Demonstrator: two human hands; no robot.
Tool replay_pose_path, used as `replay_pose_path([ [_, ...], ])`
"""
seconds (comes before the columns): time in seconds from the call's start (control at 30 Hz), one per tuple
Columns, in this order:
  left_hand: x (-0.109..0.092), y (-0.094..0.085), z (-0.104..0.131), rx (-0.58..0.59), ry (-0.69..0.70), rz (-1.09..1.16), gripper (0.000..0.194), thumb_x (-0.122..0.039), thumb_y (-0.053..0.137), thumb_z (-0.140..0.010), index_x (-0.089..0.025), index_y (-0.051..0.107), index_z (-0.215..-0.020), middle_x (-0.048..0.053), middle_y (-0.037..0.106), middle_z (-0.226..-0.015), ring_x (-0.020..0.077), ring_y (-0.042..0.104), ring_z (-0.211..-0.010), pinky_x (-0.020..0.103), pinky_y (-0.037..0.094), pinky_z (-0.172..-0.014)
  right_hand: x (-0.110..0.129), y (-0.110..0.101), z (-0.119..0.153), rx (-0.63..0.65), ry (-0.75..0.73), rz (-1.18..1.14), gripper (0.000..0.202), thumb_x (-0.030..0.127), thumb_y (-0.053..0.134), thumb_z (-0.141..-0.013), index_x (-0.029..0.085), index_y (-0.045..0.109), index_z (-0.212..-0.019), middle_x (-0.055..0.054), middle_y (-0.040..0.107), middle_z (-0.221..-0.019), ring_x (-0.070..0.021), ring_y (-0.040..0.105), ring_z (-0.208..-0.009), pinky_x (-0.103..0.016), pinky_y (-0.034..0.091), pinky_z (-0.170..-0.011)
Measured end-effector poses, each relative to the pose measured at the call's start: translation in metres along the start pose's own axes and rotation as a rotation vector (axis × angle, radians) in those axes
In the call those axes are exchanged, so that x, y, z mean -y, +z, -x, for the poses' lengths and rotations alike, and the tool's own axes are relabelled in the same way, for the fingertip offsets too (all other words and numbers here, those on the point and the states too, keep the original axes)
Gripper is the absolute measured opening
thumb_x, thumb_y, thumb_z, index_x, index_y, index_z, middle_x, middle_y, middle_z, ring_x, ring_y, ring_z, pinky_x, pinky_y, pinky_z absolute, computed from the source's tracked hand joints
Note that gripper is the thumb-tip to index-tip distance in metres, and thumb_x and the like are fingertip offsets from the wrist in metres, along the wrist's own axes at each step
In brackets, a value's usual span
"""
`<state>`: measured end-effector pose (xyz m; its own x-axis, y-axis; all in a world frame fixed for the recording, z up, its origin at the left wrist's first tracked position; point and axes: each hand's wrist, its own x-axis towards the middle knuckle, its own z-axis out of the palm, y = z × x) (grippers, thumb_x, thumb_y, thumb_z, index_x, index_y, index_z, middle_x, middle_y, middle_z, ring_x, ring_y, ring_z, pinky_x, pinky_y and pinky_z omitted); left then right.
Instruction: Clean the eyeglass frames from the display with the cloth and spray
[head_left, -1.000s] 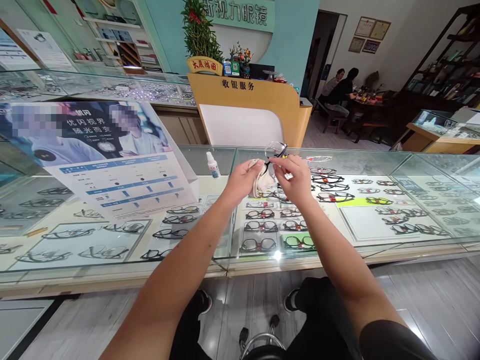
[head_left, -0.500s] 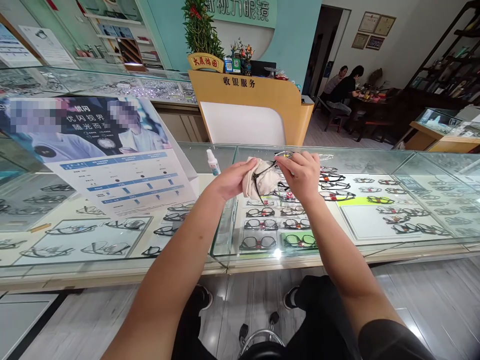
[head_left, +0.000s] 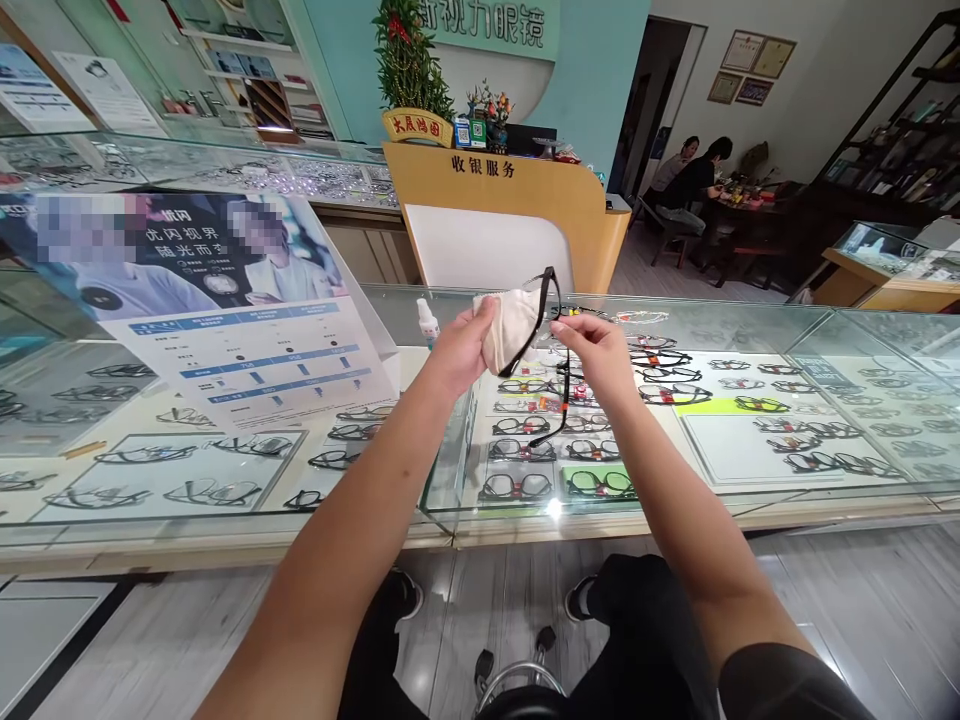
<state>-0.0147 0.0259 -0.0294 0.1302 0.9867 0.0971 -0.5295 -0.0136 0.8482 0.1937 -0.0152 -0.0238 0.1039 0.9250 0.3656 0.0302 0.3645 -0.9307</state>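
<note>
My left hand point(head_left: 463, 350) grips a cream cloth point(head_left: 511, 325), closed round its left side. Dark-framed glasses point(head_left: 534, 335) are held up against the cloth, with one temple hanging down toward the counter. The fingers of my right hand point(head_left: 592, 345) are pinched on the glasses near the temple's upper part. Both hands are above the glass display counter point(head_left: 712, 318). Just left of my left hand stands a white spray bottle point(head_left: 427, 322).
Rows of glasses point(head_left: 521, 486) lie inside the counter. A large printed stand-up sign point(head_left: 255, 350) is on the counter at the left. Beyond is a wooden cashier desk point(head_left: 510, 180). Two people point(head_left: 690, 180) sit at a table at the back right. A stool base point(head_left: 525, 675) is below.
The glasses have turned and now stand more upright in front of the cloth, one temple swinging down. My right hand has lowered slightly; my left hand and the cloth have shifted a little left.
</note>
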Motion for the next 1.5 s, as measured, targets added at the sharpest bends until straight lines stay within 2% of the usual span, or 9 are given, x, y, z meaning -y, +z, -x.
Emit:
replay_pose_path([
  [0.1,0.004,0.002,0.005,0.109,0.014,-0.059,0.05,-0.058,0.098,-0.083,-0.017,0.079,-0.105,0.006,0.083,-0.091,0.0238,0.082,-0.095,0.033,0.065,-0.083,-0.002,0.008,0.003,0.049,0.112,-0.082,0.028,0.051,0.094,-0.075,0.024,0.087,-0.081,-0.001,0.068,-0.074,-0.0195,0.058,-0.082,-0.035,0.044,-0.076],
  [0.2,0.006,0.002,0.008,0.187,0.0,-0.12,0.055,-0.066,0.095,-0.083,-0.016,0.078,-0.1,0.005,0.078,-0.082,0.022,0.079,-0.082,0.032,0.063,-0.074,-0.001,0.013,0.005,0.07,0.165,-0.115,0.022,0.045,0.092,-0.072,0.024,0.086,-0.077,-0.002,0.076,-0.08,-0.0194,0.061,-0.084,-0.036,0.046,-0.08],
  [0.33,0.004,0.001,0.008,0.198,0.007,-0.155,0.056,-0.065,0.099,-0.079,-0.017,0.074,-0.092,0.002,0.073,-0.074,0.0162,0.07,-0.066,0.03,0.058,-0.065,0.0,0.013,0.005,0.072,0.194,-0.138,0.019,0.042,0.092,-0.069,0.025,0.087,-0.075,-0.002,0.078,-0.079,-0.0189,0.061,-0.082,-0.036,0.046,-0.082],
  [0.5,-0.001,0.002,0.007,0.168,0.059,-0.136,0.061,-0.07,0.098,-0.076,-0.017,0.077,-0.097,0.002,0.074,-0.078,0.0189,0.073,-0.073,0.031,0.059,-0.068,0.0,0.012,0.006,0.011,0.155,-0.11,0.018,0.043,0.091,-0.072,0.026,0.086,-0.074,-0.003,0.077,-0.081,-0.0207,0.061,-0.086,-0.037,0.044,-0.081],
  [0.67,0.002,0.002,0.008,0.186,0.062,-0.144,0.06,-0.073,0.096,-0.078,-0.019,0.074,-0.093,0.001,0.07,-0.076,0.0186,0.071,-0.074,0.033,0.06,-0.071,0.0,0.017,0.009,0.07,0.174,-0.095,0.019,0.044,0.09,-0.072,0.025,0.084,-0.072,-0.002,0.074,-0.076,-0.0199,0.06,-0.081,-0.037,0.044,-0.079],
  [0.83,0.003,0.002,0.012,0.213,0.012,-0.2,0.056,-0.066,0.098,-0.079,-0.019,0.071,-0.092,-0.001,0.065,-0.074,0.0149,0.064,-0.066,0.03,0.055,-0.066,0.002,0.02,0.012,0.116,0.192,-0.105,0.021,0.044,0.092,-0.069,0.025,0.084,-0.073,-0.001,0.074,-0.075,-0.0185,0.057,-0.078,-0.037,0.044,-0.078],
  [1.1,-0.013,0.003,0.016,0.311,-0.04,-0.313,0.052,-0.047,0.105,-0.067,-0.018,0.075,-0.098,0.003,0.077,-0.086,0.0173,0.068,-0.07,0.029,0.055,-0.067,0.002,0.013,0.007,0.141,0.236,-0.15,0.014,0.038,0.091,-0.067,0.026,0.085,-0.07,-0.001,0.08,-0.082,-0.0191,0.064,-0.085,-0.036,0.046,-0.087],
  [1.33,-0.006,-0.008,0.012,0.262,-0.037,-0.385,0.054,-0.046,0.108,-0.06,-0.018,0.076,-0.094,0.004,0.079,-0.087,0.0167,0.068,-0.069,0.027,0.052,-0.064,0.009,0.008,0.006,0.26,0.274,-0.12,0.03,0.042,0.093,-0.064,0.023,0.07,-0.057,0.002,0.065,-0.069,-0.0157,0.051,-0.075,-0.034,0.039,-0.077],
  [1.5,0.001,-0.002,0.01,0.154,-0.017,-0.412,0.055,-0.05,0.109,-0.058,-0.019,0.074,-0.086,0.002,0.077,-0.081,0.0156,0.066,-0.064,0.028,0.049,-0.06,0.011,0.011,0.008,0.274,0.277,-0.106,0.037,0.044,0.092,-0.065,0.023,0.063,-0.054,0.004,0.055,-0.063,-0.0139,0.042,-0.07,-0.035,0.032,-0.074],
])
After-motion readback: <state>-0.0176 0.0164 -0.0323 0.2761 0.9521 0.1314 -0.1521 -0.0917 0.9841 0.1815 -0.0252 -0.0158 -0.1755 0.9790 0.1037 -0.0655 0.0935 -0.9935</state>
